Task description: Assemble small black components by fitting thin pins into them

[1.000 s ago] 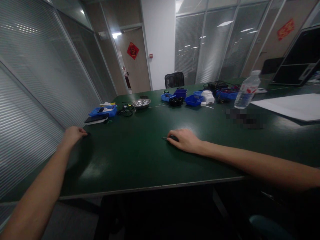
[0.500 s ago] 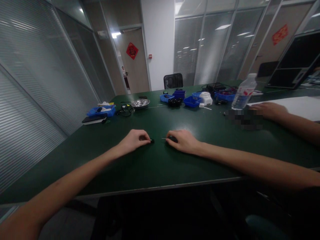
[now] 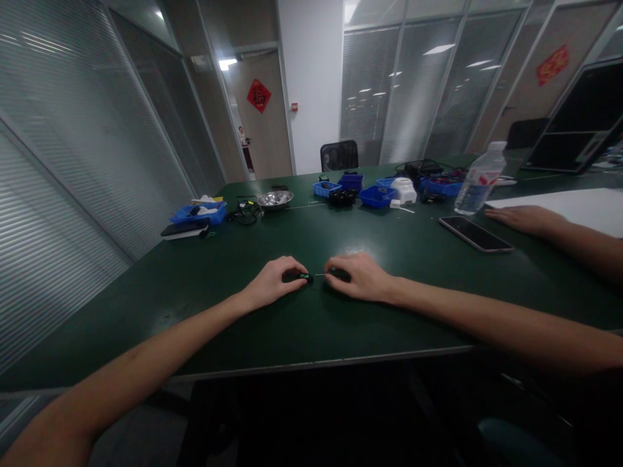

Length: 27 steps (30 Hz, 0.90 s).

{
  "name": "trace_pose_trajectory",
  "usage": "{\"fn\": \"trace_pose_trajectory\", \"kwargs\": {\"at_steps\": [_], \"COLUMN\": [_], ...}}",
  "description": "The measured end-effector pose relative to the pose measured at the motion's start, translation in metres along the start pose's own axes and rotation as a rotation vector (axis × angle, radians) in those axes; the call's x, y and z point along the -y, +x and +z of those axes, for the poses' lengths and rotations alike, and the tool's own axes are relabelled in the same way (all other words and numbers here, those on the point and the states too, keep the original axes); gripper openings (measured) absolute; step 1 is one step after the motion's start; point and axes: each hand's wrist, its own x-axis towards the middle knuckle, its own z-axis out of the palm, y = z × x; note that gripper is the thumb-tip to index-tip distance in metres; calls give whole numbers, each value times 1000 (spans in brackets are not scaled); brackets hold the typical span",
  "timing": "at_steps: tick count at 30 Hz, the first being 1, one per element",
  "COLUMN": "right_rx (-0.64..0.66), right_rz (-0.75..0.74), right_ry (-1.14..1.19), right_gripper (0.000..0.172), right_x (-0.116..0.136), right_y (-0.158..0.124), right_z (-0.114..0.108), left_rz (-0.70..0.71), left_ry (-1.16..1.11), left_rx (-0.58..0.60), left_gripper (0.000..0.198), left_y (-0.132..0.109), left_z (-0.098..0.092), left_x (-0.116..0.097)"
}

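Note:
My left hand (image 3: 278, 280) pinches a small black part (image 3: 306, 277) with green marks between thumb and fingertips, low over the table. To its right, my right hand (image 3: 363, 277) is closed around a dark-handled tool that looks like a small screwdriver (image 3: 319, 275). Its thin metal shaft points left at the black part. The tip sits very close to the part, and I cannot tell whether they touch. My fingers hide most of the handle.
Another person's hand (image 3: 528, 220) lies near a white sheet (image 3: 579, 206), beside a phone (image 3: 476, 234) and a water bottle (image 3: 479, 181). Farther back are blue trays (image 3: 377, 197), black cables (image 3: 343, 198) and a metal dish (image 3: 275, 200). A blue tray (image 3: 195, 214) stands at left.
My left hand has moved right with the black part, narrowing the gap to the shaft. My right hand has barely shifted. The phone, blurred out before, now shows clearly.

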Motion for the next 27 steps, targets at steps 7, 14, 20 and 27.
{"fn": "trace_pose_trajectory", "kwargs": {"at_steps": [7,14,20,27], "right_rx": [47,52,65,121], "right_rz": [-64,-73,-140,-199], "right_ry": [-17,-13,-36,-131], "right_gripper": [28,27,32,37], "right_x": [1,1,2,5], "right_y": [1,0,0,-2], "right_z": [1,-1,-1,-1], "left_rz": [18,13,15,21], "left_ry": [15,-9,-48,-111], "left_rx": [21,21,42,42], "left_gripper": [22,22,22,25], "left_y": [1,1,2,3], "left_z": [-1,-1,-2,1], "left_x": [-4,-7,-6,-2]}}
